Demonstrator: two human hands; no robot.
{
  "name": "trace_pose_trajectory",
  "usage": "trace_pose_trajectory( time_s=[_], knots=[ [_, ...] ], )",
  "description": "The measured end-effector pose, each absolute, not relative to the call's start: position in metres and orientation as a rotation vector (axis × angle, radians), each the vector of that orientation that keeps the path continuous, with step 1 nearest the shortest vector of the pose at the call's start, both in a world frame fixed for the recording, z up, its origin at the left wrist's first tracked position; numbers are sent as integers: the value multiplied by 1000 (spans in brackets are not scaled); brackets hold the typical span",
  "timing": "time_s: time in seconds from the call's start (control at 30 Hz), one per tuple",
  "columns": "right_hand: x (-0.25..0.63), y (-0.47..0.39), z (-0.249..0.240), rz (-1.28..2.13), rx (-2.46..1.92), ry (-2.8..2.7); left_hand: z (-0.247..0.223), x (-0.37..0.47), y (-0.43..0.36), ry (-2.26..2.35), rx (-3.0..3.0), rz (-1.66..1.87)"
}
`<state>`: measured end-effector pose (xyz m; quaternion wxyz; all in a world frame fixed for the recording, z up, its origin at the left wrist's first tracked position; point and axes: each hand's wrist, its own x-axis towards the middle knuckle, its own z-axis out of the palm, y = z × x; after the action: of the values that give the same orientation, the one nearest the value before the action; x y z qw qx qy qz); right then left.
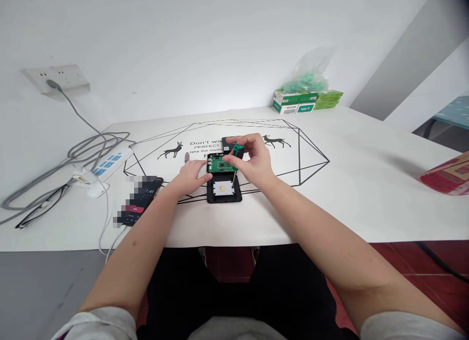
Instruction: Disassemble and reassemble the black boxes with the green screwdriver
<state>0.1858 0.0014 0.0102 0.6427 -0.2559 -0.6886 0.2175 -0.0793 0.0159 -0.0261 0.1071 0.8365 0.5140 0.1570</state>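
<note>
My right hand (pixel 256 157) grips a screwdriver (pixel 239 150) with a green and black handle. Its thin shaft points down to the right side of an open black case (pixel 224 199), where a white plate (pixel 217 187) with a gold square lies. Just behind that plate is a green circuit board (pixel 216 165), partly covered by my right fingers. My left hand (pixel 191 176) lies at the left edge of the board and case, fingers stretched out and thumb apart against the case. Another black piece (pixel 227 143) lies behind the board, partly hidden by my right hand.
A phone (pixel 141 203) lies left of my left forearm. Beyond it are a power strip (pixel 110 165) and coiled grey cable (pixel 73 157). A small capped object (pixel 187 157) is behind my left hand. Green boxes (pixel 296 100) stand at the back; a red package (pixel 449 176) is far right.
</note>
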Motion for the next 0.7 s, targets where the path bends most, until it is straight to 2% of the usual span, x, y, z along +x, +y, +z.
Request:
trace_pose_trajectory(
  time_s=[0.33, 0.7],
  knots=[
    [193, 2, 17, 204, -485, -1733, -28, -80, 17, 1506, 2471, 454],
    [193, 10, 16, 218, -511, -1613, -29, -80, 18, 1514, 2476, 451]
  ],
)
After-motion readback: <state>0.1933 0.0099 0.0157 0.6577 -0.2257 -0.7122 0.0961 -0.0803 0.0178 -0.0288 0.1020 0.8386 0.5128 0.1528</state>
